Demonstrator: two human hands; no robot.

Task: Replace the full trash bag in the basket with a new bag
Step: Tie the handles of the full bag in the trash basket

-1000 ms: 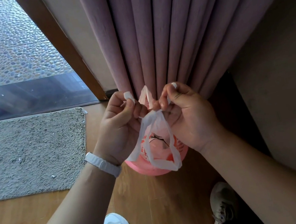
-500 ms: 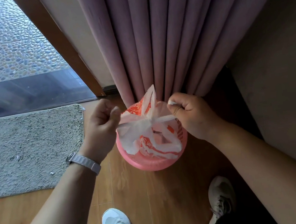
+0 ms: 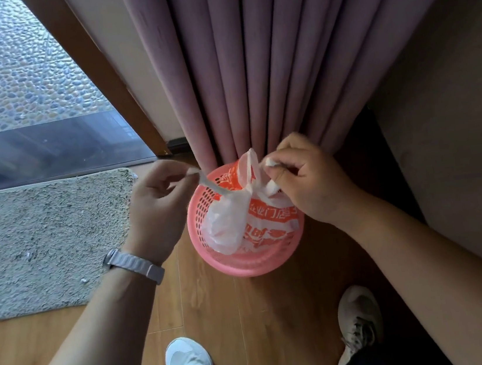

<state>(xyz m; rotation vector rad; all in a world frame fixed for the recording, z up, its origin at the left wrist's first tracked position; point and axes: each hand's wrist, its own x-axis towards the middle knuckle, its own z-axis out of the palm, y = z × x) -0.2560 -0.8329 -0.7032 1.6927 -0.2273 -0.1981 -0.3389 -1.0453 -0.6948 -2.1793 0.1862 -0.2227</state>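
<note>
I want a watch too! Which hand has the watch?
The left hand: a grey watch wraps its wrist. The right hand has a bare wrist. Both pinch the bag.

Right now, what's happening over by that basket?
A person stands over the pink basket on the wooden floor beside the curtain. The left hand pinches one handle strip of the white-and-orange trash bag. The right hand pinches the other, and the two are held apart above the bag, apparently to tie it. The bag sits in the basket, not yet lifted out. No new bag is in view.
</note>
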